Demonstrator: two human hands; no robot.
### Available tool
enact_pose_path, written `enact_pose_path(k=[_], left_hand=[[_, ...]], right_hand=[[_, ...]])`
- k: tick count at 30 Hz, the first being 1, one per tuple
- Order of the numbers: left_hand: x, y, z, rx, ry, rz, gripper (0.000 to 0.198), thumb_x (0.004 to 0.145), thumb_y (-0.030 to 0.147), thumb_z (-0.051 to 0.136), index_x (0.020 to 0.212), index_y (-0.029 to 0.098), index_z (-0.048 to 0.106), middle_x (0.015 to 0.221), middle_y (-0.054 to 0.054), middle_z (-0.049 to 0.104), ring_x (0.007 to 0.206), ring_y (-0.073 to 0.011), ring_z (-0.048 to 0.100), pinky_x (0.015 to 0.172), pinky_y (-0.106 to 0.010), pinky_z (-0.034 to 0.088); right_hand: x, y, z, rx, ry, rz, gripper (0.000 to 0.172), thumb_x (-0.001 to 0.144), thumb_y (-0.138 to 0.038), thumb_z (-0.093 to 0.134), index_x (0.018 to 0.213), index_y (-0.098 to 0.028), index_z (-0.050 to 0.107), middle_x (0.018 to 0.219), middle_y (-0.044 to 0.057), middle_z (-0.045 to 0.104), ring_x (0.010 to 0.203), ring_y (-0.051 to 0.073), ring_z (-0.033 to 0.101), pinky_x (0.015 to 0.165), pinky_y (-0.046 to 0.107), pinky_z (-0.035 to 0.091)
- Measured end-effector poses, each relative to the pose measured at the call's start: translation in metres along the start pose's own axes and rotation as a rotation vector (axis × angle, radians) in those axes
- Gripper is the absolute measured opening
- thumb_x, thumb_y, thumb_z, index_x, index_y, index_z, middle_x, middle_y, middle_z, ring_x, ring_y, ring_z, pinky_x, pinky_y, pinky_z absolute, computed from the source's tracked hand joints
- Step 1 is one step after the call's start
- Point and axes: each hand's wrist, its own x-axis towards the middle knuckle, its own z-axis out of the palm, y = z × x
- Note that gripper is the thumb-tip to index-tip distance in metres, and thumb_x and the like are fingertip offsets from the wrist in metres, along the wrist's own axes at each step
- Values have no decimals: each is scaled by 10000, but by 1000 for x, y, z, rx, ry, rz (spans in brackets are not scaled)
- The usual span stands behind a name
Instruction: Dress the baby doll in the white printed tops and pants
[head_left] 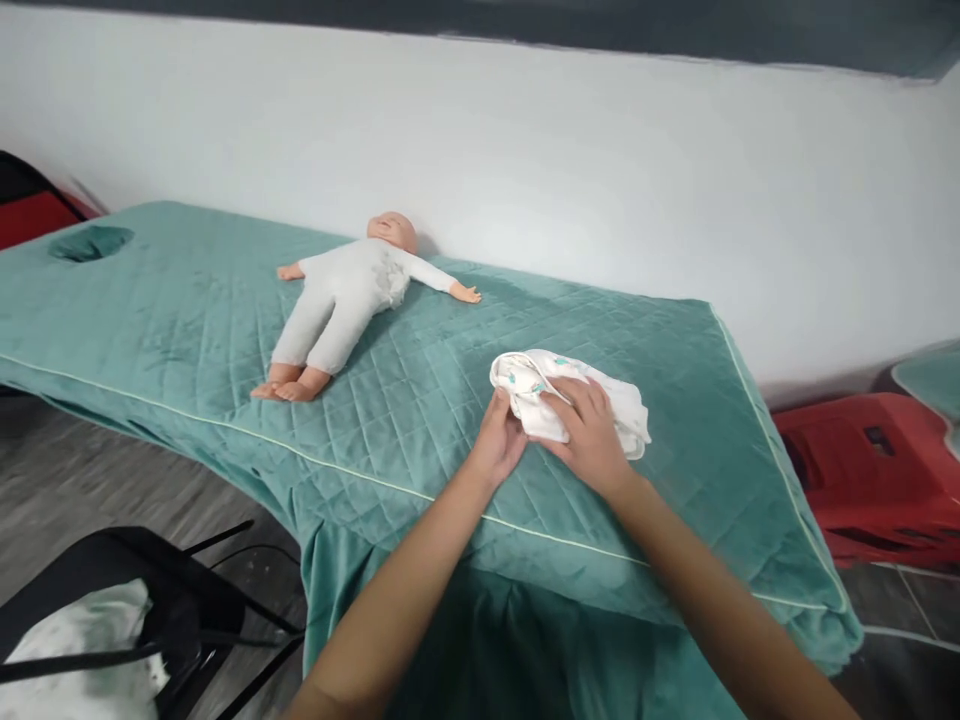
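Note:
A folded white baby cloth [626, 405] with small green prints lies on the green quilted bed cover [420, 400]. My left hand [501, 440] grips its near left corner, the thumb at the edge and the other fingers partly hidden. My right hand [589, 435] is on top of the cloth, its bent fingers pressing and holding the fabric. Whether the cloth is a garment cannot be made out from its folds. Farther left, a baby doll [345, 290] in a whitish body lies on its back with arms spread, apart from both hands.
A white wall [600, 180] runs behind the bed, which has a face hole [91, 243] at its left end. A black chair [142, 560] holding white cloth [90, 650] stands at the lower left. Red plastic seating [877, 470] is beyond the right edge.

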Motion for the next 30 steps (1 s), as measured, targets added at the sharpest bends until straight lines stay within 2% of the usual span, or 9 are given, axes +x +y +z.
enact_pose_path(k=[3,5,9,13,15,18,21,25,30], left_hand=[[3,2,3,-21,62,-34,607,863,593,682,1289,163,625,1331,-145,682,1319,-301,596,1120,-426,480],[3,0,5,15,75,11,570,869,532,708,1295,166,615,1317,-141,689,1297,-290,615,1119,-413,477],[1,-7,8,97,90,111,585,833,550,739,1282,193,622,1323,-116,692,1313,-277,602,1136,-397,452],[-1,-9,7,129,2,87,601,806,620,729,1213,180,684,1322,-116,696,1348,-292,570,1154,-395,424],[-2,-7,8,132,-54,64,577,822,603,724,1201,169,699,1278,-119,718,1327,-298,587,1139,-401,434],[-4,-4,10,138,-62,39,491,818,485,764,1182,161,707,1176,-107,757,1229,-295,653,1078,-393,477],[-4,-2,10,125,10,24,431,788,404,783,1120,138,717,1041,-91,782,1055,-271,722,969,-362,531],[0,-3,8,97,116,55,340,805,384,776,1044,154,702,921,-47,777,858,-206,736,893,-331,554],[6,-2,3,73,125,35,306,875,359,708,1103,157,685,1040,-81,782,1029,-251,734,1041,-390,514]], right_hand=[[-8,2,13,178,-47,57,474,948,-507,604,1331,-231,551,1473,141,526,1398,331,446,1195,579,297],[-12,6,12,315,-42,130,506,983,-566,494,1376,-248,526,1524,128,476,1434,322,414,1196,575,310],[-6,5,9,342,-63,294,570,967,-521,538,1465,-264,438,1602,118,388,1495,323,336,1207,588,303],[11,0,13,282,-50,419,631,855,-411,689,1405,-209,454,1599,171,380,1486,352,343,1192,602,316],[19,1,12,315,2,457,567,808,-345,706,1310,-189,492,1548,203,435,1438,349,411,1167,587,352],[26,4,5,366,6,462,338,782,-259,670,1095,-218,546,1472,184,517,1380,328,479,1139,566,381],[27,8,-4,420,-35,415,185,788,-216,636,948,-242,545,1442,137,558,1360,301,502,1133,543,387],[27,11,-21,490,-12,355,160,749,-181,642,862,-243,546,1420,119,592,1375,304,495,1152,548,360],[31,6,-56,705,176,446,114,776,-191,624,789,-243,524,1393,105,629,1341,305,555,1095,522,437]])
